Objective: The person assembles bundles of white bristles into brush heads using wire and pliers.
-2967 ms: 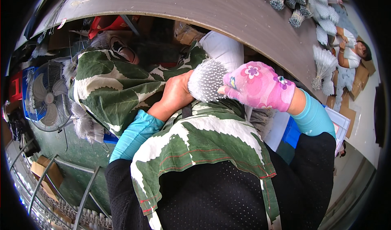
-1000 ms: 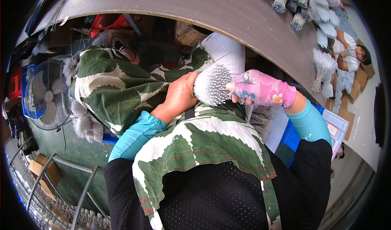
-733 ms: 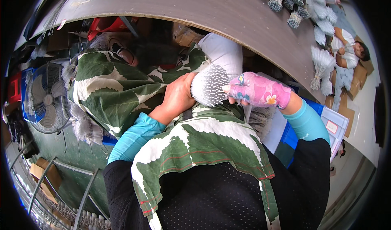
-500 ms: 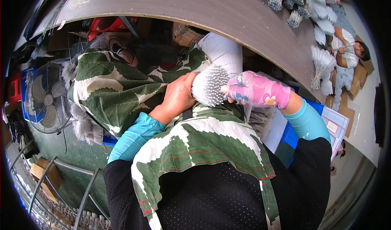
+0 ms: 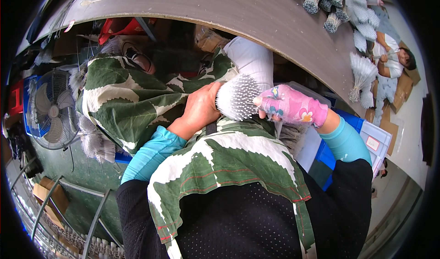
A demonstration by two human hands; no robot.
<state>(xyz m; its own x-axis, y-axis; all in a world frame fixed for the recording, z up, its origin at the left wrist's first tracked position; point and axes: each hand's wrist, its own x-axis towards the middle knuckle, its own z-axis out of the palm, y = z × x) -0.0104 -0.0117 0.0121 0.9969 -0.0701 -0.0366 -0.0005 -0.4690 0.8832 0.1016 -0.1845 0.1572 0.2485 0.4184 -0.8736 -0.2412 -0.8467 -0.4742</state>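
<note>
R hand slid closer, white spiky bundle in L hand

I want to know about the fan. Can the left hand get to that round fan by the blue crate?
Probably not right now. The left hand is wrapped around the white bristly bundle on the lap, and the fan stands off to the left past the green leaf-print cloth.

Floor fan, brown tabletop (bundles on it)
</note>
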